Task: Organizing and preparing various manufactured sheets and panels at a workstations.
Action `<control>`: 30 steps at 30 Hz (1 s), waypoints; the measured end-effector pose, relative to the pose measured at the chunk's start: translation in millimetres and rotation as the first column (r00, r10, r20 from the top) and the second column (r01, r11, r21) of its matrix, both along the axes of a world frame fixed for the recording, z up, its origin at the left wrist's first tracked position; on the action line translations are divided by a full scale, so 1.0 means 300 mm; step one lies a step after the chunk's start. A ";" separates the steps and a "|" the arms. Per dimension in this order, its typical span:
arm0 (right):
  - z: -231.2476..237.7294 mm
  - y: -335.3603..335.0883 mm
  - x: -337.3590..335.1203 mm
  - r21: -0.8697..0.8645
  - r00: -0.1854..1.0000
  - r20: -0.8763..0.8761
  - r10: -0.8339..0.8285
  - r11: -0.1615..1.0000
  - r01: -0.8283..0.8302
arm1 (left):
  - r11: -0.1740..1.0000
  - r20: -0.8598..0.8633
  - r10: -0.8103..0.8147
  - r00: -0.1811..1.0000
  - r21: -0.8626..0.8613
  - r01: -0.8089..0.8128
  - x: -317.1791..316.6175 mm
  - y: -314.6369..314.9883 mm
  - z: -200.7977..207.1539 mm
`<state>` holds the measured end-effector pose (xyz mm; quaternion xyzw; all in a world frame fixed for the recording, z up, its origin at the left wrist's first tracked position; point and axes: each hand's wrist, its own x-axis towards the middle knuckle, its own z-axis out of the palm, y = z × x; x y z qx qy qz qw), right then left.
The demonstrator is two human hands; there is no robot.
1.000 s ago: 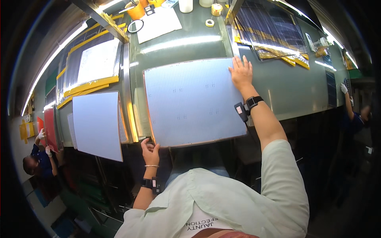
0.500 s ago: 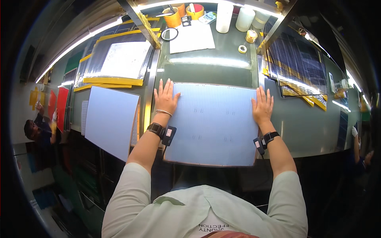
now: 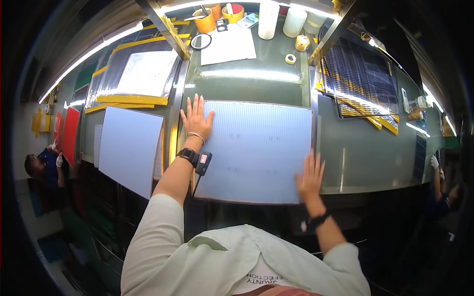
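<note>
A light blue, finely ribbed sheet with small faint printed marks lies flat on the green work table in front of me. My left hand rests with fingers stretched at its upper left corner, the thumb over the edge. At the lower right edge of that sheet is my right hand, fingers extended and slightly smeared by motion. Neither hand grips anything. A black strap with a small device sits on my left wrist, and another dark strap is round the right one.
Left of me stands a stack of plain blue sheets. Yellow-edged film frames lie behind it, and dark patterned films at the right. White paper, tape rolls and bottles are at the back. A co-worker holds a red panel.
My right hand has slid from the sheet's upper right corner toward me, down its right edge. My left hand stays at the upper left corner. The whole view has shifted slightly.
</note>
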<state>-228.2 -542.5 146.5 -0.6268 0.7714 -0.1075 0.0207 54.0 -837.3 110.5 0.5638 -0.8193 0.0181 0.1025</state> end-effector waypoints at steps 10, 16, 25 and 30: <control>-0.040 0.374 -0.002 0.547 -0.453 0.814 -0.363 0.740 0.391 | 0.992 -0.009 0.125 0.992 0.008 -0.125 0.232 0.446 0.012; 0.106 0.249 -0.013 0.540 -0.124 0.837 -0.533 0.841 0.031 | 0.604 -0.409 0.757 0.509 0.737 -0.304 0.440 0.795 0.053; 0.427 0.153 0.017 0.094 0.210 0.975 -0.069 0.990 -0.108 | 0.682 -0.658 0.720 -0.221 0.610 0.403 0.578 0.699 0.396; 0.597 -0.237 0.150 -0.173 -0.425 0.887 0.180 0.983 0.057 | 0.960 -0.978 0.193 -0.082 0.206 -0.188 0.815 0.511 0.567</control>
